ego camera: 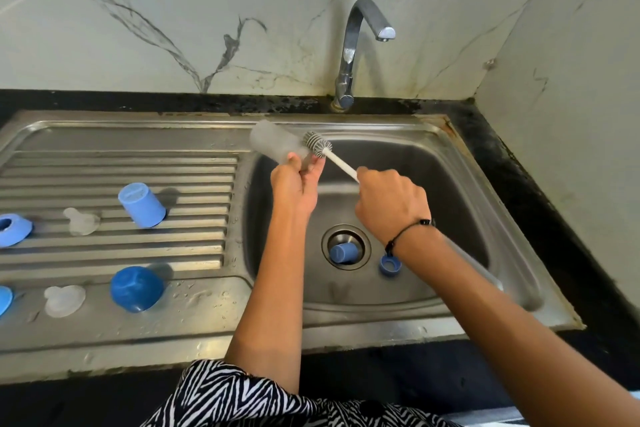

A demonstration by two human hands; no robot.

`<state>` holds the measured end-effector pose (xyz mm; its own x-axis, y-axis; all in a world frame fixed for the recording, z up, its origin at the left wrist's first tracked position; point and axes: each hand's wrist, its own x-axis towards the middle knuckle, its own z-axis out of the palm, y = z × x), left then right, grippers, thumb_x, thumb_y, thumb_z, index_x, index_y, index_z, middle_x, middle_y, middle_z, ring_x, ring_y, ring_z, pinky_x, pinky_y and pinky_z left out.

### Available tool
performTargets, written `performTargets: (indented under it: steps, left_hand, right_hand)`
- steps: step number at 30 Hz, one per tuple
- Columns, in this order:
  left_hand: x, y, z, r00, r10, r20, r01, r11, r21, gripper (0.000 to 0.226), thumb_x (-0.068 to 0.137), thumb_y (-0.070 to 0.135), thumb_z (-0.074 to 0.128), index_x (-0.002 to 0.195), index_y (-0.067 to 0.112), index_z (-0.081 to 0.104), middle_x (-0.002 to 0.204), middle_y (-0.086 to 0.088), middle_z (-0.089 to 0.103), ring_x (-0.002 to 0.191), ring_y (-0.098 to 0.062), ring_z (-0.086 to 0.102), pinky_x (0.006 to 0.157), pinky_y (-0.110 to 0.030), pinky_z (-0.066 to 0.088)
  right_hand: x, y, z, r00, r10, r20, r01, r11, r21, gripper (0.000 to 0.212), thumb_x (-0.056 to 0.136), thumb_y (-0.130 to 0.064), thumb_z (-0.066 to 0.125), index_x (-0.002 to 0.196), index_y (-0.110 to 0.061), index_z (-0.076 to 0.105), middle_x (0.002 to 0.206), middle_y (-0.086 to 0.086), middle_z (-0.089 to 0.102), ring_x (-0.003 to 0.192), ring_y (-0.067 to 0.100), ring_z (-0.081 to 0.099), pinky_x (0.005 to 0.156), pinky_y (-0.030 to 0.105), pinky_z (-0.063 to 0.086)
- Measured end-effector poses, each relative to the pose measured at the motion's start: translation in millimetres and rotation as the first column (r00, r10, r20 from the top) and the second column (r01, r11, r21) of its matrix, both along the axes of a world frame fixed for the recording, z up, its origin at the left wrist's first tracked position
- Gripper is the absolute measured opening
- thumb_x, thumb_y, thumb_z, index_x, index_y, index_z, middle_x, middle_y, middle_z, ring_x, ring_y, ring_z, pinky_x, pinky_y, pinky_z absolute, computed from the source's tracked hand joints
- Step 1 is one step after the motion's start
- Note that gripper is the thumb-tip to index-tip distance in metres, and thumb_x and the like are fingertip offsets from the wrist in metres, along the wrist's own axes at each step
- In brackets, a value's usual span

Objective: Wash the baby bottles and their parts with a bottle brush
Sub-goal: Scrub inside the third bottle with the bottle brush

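Left hand (294, 180) gripping clear bottle (275, 146) | right hand (391, 204) driving brush (317, 144) | risk: wet bottle slipping into sink (450, 163)

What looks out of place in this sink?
A blue cap lies on its side in the drain, and a blue ring lies loose on the basin floor beside it. The other parts sit on the drainboard. The tap is not running while the left hand holds a bottle and the right hand the brush.
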<state>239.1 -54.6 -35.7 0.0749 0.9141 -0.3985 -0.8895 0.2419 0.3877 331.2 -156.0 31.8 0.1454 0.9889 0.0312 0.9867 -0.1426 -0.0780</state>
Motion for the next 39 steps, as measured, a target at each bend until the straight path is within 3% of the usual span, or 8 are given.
performTargets:
  steps: [2, 7, 11, 19, 27, 30, 36, 39]
  left_hand:
    - [-0.9, 1.2, 4.7, 0.999, 0.031, 0.038, -0.031, 0.999, -0.013, 0.018, 0.1, 0.011, 0.044, 0.09, 0.001, 0.055, 0.092, -0.015, 0.059, 0.083, -0.024, 0.058, 0.097, -0.048, 0.045]
    - [-3.0, 0.7, 1.9, 0.979, -0.03, -0.199, 0.017, 0.998, -0.066, 0.02, 0.092, 0.026, 0.06, 0.098, 0.007, 0.057, 0.082, -0.002, 0.055, 0.072, -0.011, 0.051, 0.088, -0.031, 0.048]
    - [-7.6, 2.1, -4.7, 0.967, -0.048, -0.249, 0.027, 0.996, -0.088, 0.008, 0.092, 0.018, 0.059, 0.09, 0.011, 0.057, 0.075, -0.002, 0.052, 0.067, -0.009, 0.047, 0.07, -0.024, 0.048]
    - [0.1, -5.3, 6.6, 0.989, -0.017, -0.149, 0.019, 1.0, 0.01, 0.011, 0.095, 0.001, 0.049, 0.09, 0.005, 0.058, 0.072, -0.006, 0.06, 0.069, -0.014, 0.057, 0.091, -0.036, 0.052]
    - [-3.6, -3.6, 13.3, 0.996, 0.066, -0.066, -0.069, 0.997, -0.045, 0.029, 0.091, -0.016, 0.033, 0.101, 0.001, 0.055, 0.074, -0.007, 0.052, 0.07, -0.015, 0.054, 0.101, -0.043, 0.044]
    - [-2.7, -3.6, 10.3, 0.994, 0.059, -0.094, -0.067, 0.994, -0.081, 0.027, 0.092, -0.013, 0.037, 0.106, 0.0, 0.056, 0.079, -0.008, 0.054, 0.075, -0.015, 0.055, 0.101, -0.046, 0.045]
    - [0.7, -10.6, 10.7, 0.993, -0.064, -0.099, 0.072, 0.995, 0.076, 0.031, 0.095, -0.012, 0.034, 0.118, -0.001, 0.052, 0.083, -0.012, 0.058, 0.075, -0.018, 0.059, 0.089, -0.038, 0.053]
    - [2.1, -11.4, 10.5, 0.991, -0.124, -0.058, 0.129, 0.989, 0.076, 0.03, 0.1, 0.003, 0.038, 0.129, -0.003, 0.048, 0.103, -0.017, 0.063, 0.097, -0.027, 0.063, 0.094, -0.038, 0.047]
  right_hand:
    - [-5.6, -7.3, -4.7, 1.0, 0.009, 0.015, -0.009, 1.0, -0.002, 0.029, 0.092, -0.007, 0.037, 0.118, -0.01, 0.048, 0.101, 0.011, 0.063, 0.093, 0.036, 0.061, 0.063, 0.036, 0.037]
    - [-13.2, -20.9, -10.0, 0.998, 0.043, 0.046, -0.045, 0.999, 0.028, 0.041, 0.091, -0.007, 0.037, 0.131, -0.012, 0.038, 0.104, 0.008, 0.062, 0.094, 0.033, 0.062, 0.063, 0.035, 0.036]
    - [-11.8, -24.5, -8.5, 1.0, 0.022, 0.015, -0.022, 0.999, 0.028, 0.039, 0.091, -0.008, 0.037, 0.13, -0.013, 0.04, 0.102, 0.008, 0.061, 0.091, 0.033, 0.062, 0.062, 0.034, 0.037]
    - [-6.8, 0.0, 0.8, 0.999, -0.036, 0.022, 0.035, 0.998, 0.054, 0.025, 0.094, -0.007, 0.036, 0.114, -0.009, 0.05, 0.101, 0.01, 0.061, 0.091, 0.034, 0.061, 0.062, 0.035, 0.037]
    - [-10.6, -22.1, -1.7, 0.996, 0.024, 0.089, -0.032, 0.996, 0.084, 0.043, 0.094, -0.008, 0.034, 0.137, -0.012, 0.033, 0.105, 0.007, 0.061, 0.093, 0.032, 0.063, 0.061, 0.034, 0.037]
    - [-17.1, -30.0, -4.8, 0.991, 0.057, 0.117, -0.063, 0.997, 0.05, 0.048, 0.093, -0.007, 0.034, 0.141, -0.011, 0.028, 0.106, 0.006, 0.061, 0.093, 0.031, 0.063, 0.06, 0.033, 0.036]
    - [-9.3, -9.8, 5.2, 0.994, -0.023, 0.106, 0.013, 0.996, 0.09, 0.025, 0.094, -0.007, 0.034, 0.115, -0.008, 0.047, 0.096, 0.008, 0.061, 0.088, 0.032, 0.062, 0.06, 0.034, 0.035]
    - [-5.6, -5.9, 5.8, 0.994, -0.028, 0.106, 0.016, 0.994, 0.111, 0.025, 0.094, -0.007, 0.035, 0.116, -0.009, 0.047, 0.096, 0.008, 0.062, 0.088, 0.032, 0.063, 0.059, 0.034, 0.035]
